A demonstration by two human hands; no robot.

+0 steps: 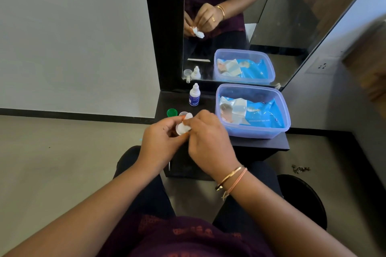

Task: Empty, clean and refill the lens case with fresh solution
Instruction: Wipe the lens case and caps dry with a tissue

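Head view, step: cleaning. The caps are off and the case is being wiped, by my read.
Lens case: the lens case (180, 128) is held up between both hands, above the front edge of the counter (261, 144).
Left grip: the left hand (160, 137) has its fingers curled round the case.
Right grip: the right hand (208, 137) pinches down at the case; what it pinches is hidden here.
Mirror: the mirror (292, 27) shows a crumpled white tissue (198, 33) between the fingers.
Caps: the green cap (172, 112) and 1 pale cap (183, 113) lie on the counter.
Next: set the tissue aside and reach the solution bottle (194, 95) standing behind the caps. Keep the case level for filling.
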